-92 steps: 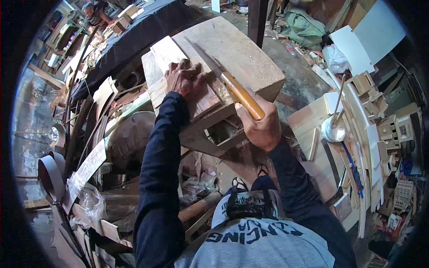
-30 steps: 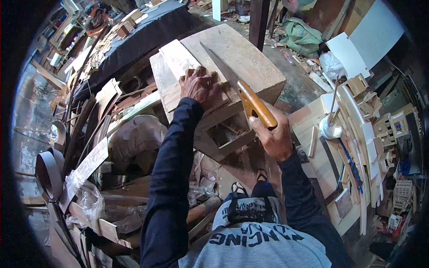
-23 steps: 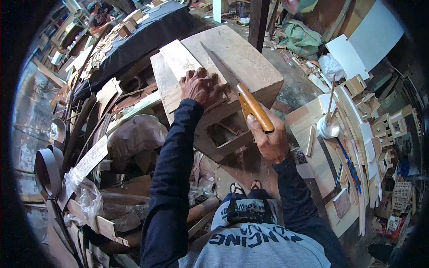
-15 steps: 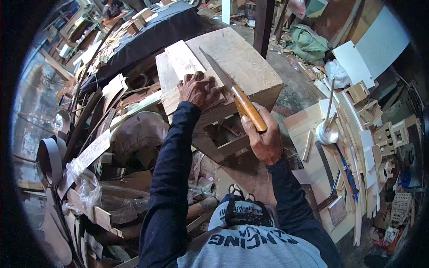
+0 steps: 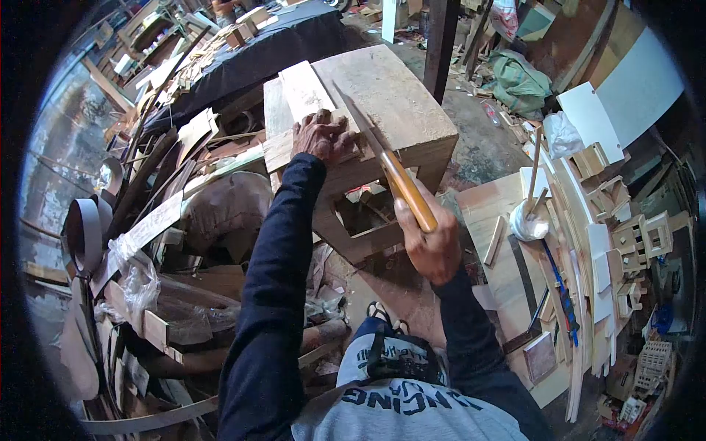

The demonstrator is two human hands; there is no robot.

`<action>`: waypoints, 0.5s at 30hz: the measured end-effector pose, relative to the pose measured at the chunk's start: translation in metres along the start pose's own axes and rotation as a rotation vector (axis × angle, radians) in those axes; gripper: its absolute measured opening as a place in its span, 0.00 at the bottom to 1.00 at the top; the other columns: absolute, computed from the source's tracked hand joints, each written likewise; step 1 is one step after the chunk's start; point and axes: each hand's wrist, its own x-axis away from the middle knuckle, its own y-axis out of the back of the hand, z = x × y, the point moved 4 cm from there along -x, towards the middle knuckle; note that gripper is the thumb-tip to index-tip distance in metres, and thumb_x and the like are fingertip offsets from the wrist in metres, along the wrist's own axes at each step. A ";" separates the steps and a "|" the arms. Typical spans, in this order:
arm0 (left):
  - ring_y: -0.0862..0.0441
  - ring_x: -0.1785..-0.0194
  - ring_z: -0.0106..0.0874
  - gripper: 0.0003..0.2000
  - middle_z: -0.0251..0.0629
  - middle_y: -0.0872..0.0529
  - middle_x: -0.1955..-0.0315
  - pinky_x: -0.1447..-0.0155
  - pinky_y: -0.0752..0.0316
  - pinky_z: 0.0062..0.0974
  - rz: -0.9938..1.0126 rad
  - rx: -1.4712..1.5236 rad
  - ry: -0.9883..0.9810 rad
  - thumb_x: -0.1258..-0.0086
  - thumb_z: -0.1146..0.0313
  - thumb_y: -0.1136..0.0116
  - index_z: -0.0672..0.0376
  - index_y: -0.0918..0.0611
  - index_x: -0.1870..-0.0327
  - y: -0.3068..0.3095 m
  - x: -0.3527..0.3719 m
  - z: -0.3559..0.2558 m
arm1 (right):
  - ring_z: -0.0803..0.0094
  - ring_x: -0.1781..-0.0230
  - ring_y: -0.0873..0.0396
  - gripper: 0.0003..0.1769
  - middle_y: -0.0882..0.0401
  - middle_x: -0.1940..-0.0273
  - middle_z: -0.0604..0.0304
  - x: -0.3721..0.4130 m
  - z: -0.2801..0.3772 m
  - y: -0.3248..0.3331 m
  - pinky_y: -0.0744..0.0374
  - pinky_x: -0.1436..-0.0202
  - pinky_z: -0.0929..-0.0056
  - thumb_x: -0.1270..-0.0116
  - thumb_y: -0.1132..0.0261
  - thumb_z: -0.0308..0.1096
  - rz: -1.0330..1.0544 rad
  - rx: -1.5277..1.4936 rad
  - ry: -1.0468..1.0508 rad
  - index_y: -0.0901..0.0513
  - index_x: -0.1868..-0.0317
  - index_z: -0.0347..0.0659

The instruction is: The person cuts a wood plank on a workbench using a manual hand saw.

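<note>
My right hand (image 5: 432, 246) is wrapped round the wooden handle of a handsaw (image 5: 407, 189), whose blade points up and away over the top of a wooden box (image 5: 393, 92). My left hand (image 5: 323, 137) presses down on a pale wooden board (image 5: 306, 90) lying on the box, with the saw blade just to its right. Part of the board is hidden under my left hand. A second wood piece (image 5: 278, 151) lies crosswise at the box's near left edge.
To the left lies a heap of wood scraps with plastic wrap (image 5: 140, 287). On the right, a board holds a white container (image 5: 529, 220) with sticks, beside long strips. Behind are a dark-covered table (image 5: 276, 55), a post (image 5: 439, 51) and a green sack (image 5: 521, 79).
My right hand and the saw handle have moved down, toward my body. My left hand stays on the board. The whole view has shifted slightly.
</note>
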 end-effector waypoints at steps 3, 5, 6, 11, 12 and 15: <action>0.29 0.34 0.49 0.22 0.47 0.23 0.37 0.32 0.37 0.47 0.037 -0.006 0.001 0.30 0.47 0.44 0.49 0.15 0.43 0.004 0.000 -0.005 | 0.45 0.59 0.15 0.19 0.16 0.58 0.41 0.036 0.008 0.030 0.18 0.55 0.61 0.28 0.40 0.34 -0.021 0.017 0.026 0.22 0.41 0.35; 0.29 0.33 0.50 0.22 0.48 0.23 0.36 0.31 0.37 0.47 -0.002 -0.013 -0.008 0.31 0.47 0.44 0.49 0.15 0.43 0.000 -0.001 -0.004 | 0.46 0.58 0.15 0.19 0.16 0.58 0.41 0.054 0.005 0.042 0.18 0.55 0.61 0.29 0.39 0.34 -0.026 0.017 0.043 0.23 0.41 0.34; 0.29 0.33 0.51 0.22 0.48 0.24 0.36 0.30 0.37 0.47 -0.019 -0.018 -0.012 0.31 0.47 0.44 0.49 0.15 0.42 0.001 -0.001 -0.006 | 0.47 0.58 0.14 0.19 0.16 0.58 0.40 0.059 0.008 0.043 0.18 0.55 0.62 0.29 0.39 0.34 -0.015 0.020 0.012 0.23 0.41 0.33; 0.28 0.34 0.52 0.21 0.51 0.23 0.37 0.29 0.37 0.45 -0.009 0.002 -0.038 0.31 0.49 0.42 0.52 0.13 0.45 -0.002 -0.005 0.000 | 0.57 0.53 0.16 0.21 0.17 0.52 0.44 0.068 0.019 0.045 0.21 0.47 0.67 0.27 0.40 0.34 0.031 0.013 -0.070 0.23 0.39 0.30; 0.28 0.35 0.52 0.21 0.51 0.23 0.37 0.29 0.37 0.45 -0.019 -0.007 -0.048 0.31 0.49 0.41 0.52 0.13 0.45 -0.002 -0.004 -0.001 | 0.61 0.50 0.17 0.21 0.17 0.50 0.46 0.069 0.021 0.044 0.23 0.44 0.69 0.26 0.41 0.33 0.052 -0.001 -0.117 0.23 0.39 0.29; 0.26 0.38 0.50 0.20 0.50 0.20 0.42 0.31 0.36 0.45 -0.024 0.005 -0.065 0.31 0.50 0.41 0.53 0.13 0.47 0.001 -0.002 -0.004 | 0.59 0.51 0.16 0.20 0.16 0.50 0.45 0.064 0.022 0.041 0.22 0.45 0.68 0.27 0.40 0.33 0.032 0.041 -0.114 0.23 0.40 0.29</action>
